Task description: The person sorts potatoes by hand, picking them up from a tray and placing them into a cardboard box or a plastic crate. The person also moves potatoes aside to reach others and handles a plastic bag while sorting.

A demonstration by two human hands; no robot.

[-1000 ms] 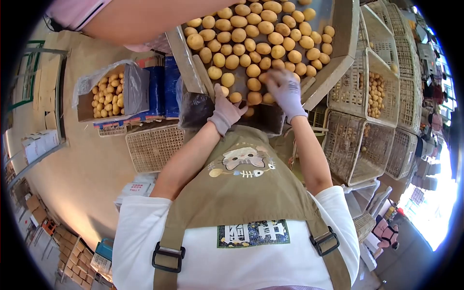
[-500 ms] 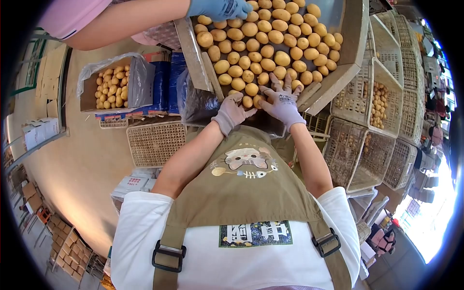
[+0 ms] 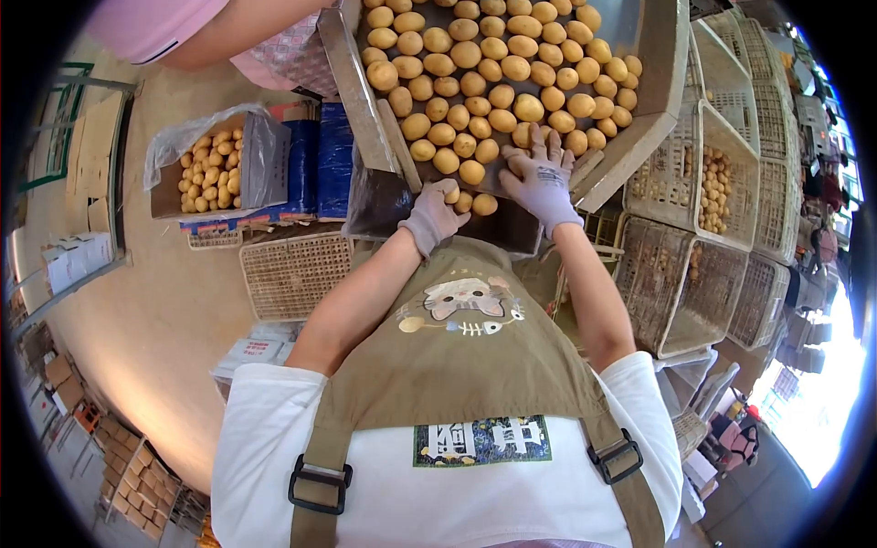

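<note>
Many round yellow potatoes point(image 3: 528, 109) lie on a metal sorting tray point(image 3: 660, 64) with wooden side boards. My left hand point(image 3: 433, 216), in a pale glove, is at the tray's lower left corner with its fingers closed around a potato point(image 3: 449, 194). Two more potatoes point(image 3: 484, 205) sit just right of it at the tray's lower edge. My right hand point(image 3: 543, 179), also gloved, lies with fingers spread against the lowest potatoes on the right. Beneath the edge is a box lined with dark plastic point(image 3: 379, 205).
At the left stands a plastic-lined box of potatoes point(image 3: 267, 166), near an upturned crate point(image 3: 294, 274). Stacked plastic crates point(image 3: 660, 183) line the right side, some holding potatoes. A co-worker's arm point(image 3: 251, 27) reaches in from the top left.
Several potatoes have shifted down and left on the tray. My left hand has closed on a potato, and my right hand has moved slightly. The co-worker's blue-gloved hand has left the view.
</note>
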